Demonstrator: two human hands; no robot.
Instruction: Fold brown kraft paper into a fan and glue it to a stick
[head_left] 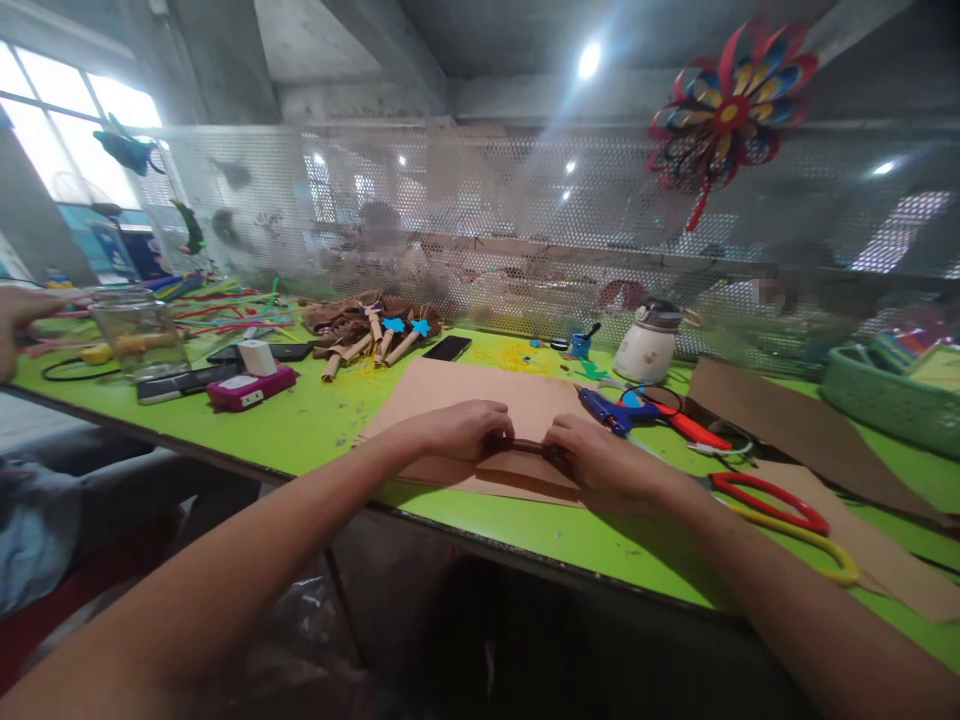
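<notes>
My left hand and my right hand are closed on the two ends of a narrow roll of brown paper near the table's front edge. Between the hands the roll shows as a dark brown band, with a lighter flap of paper below it. Sheets of tan paper lie flat beneath both hands. Just beyond my right hand rests a blue hot glue gun. Scissors with red and yellow handles lie beside my right forearm.
Dark brown card and a green basket are at the right. A white flask stands behind the glue gun. Rolled paper pieces with blue shapes, a phone and a glass jar lie farther back. Another person's hand reaches in at left.
</notes>
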